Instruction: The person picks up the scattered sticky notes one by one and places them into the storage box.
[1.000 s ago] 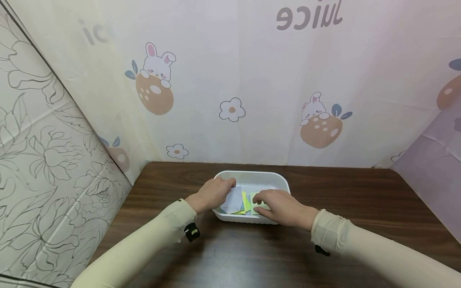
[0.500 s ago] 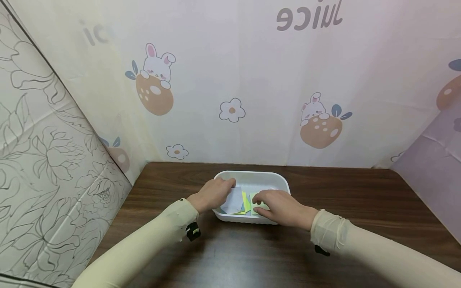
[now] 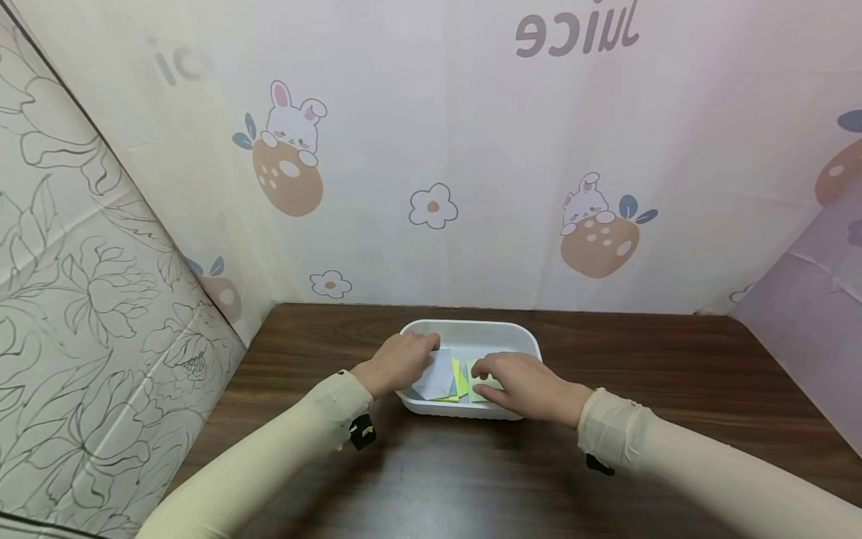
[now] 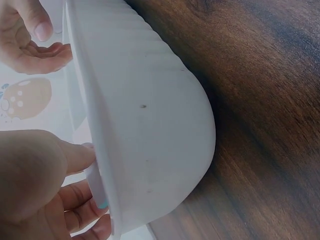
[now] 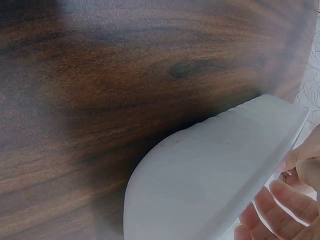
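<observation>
A white plastic tray (image 3: 471, 410) stands on the table and holds square paper sheets. At its left end, my left hand (image 3: 399, 364) pinches a pale paper sheet (image 4: 94, 180) between thumb and fingers; a teal corner shows below it. In the head view the white sheet (image 3: 438, 376) lies over yellow paper (image 3: 461, 380), with blue edges showing. My right hand (image 3: 528, 385) is over the tray's right front part, fingers loosely bent and thumb apart. Below those fingertips a pale green sheet (image 3: 475, 395) is partly hidden. Nothing shows between the right fingers (image 5: 280, 210).
The dark wood-grain table (image 3: 431, 479) runs back to a wall covering (image 3: 431, 150) printed with rabbits and flowers. A line-drawn floral sheet (image 3: 101, 337) borders the left side.
Almost nothing differs. The right hand has shifted very slightly up and to the left; the left hand keeps its hold on the paper.
</observation>
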`<state>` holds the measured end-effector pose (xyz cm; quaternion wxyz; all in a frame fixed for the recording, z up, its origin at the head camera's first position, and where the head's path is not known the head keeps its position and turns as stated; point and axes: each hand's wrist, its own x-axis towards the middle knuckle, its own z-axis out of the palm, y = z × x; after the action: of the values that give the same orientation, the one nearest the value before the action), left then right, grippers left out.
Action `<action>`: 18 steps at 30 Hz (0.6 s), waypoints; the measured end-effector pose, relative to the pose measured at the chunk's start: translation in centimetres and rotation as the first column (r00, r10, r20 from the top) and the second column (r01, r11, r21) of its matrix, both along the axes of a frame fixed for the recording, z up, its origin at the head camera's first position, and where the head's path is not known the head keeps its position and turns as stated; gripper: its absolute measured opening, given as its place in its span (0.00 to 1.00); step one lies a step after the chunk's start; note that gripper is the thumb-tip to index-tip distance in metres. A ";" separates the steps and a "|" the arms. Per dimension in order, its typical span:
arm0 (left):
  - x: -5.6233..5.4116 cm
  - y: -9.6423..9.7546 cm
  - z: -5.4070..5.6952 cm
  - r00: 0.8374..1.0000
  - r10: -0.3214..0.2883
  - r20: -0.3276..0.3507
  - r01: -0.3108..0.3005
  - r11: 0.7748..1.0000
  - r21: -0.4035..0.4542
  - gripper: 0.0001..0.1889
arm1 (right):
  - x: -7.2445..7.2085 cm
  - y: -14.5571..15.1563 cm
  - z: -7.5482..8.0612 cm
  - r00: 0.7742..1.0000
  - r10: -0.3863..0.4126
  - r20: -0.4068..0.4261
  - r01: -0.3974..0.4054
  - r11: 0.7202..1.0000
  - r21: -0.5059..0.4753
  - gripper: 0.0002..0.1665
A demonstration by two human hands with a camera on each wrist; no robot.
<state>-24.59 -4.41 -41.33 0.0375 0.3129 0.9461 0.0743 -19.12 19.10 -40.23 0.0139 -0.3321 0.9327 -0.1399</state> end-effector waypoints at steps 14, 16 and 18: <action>-0.2 0.0 -0.2 1.000 0.002 0.003 -0.002 1.000 -0.010 0.10 | -0.6 -0.6 0.0 1.000 -0.023 0.003 0.023 0.999 0.022 0.14; -0.2 0.0 -0.2 1.000 0.001 0.005 -0.001 1.000 -0.011 0.10 | -0.7 -0.7 0.1 1.000 -0.029 0.009 0.029 0.999 0.026 0.14; -0.2 -0.1 -0.1 1.000 -0.002 0.002 0.002 1.000 -0.010 0.10 | -0.8 -0.7 0.1 0.999 -0.035 0.017 0.034 0.999 0.028 0.15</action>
<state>-24.81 -4.47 -41.47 0.0399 0.3138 0.9461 0.0698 -19.91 18.40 -40.15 0.0239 -0.3145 0.9400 -0.1302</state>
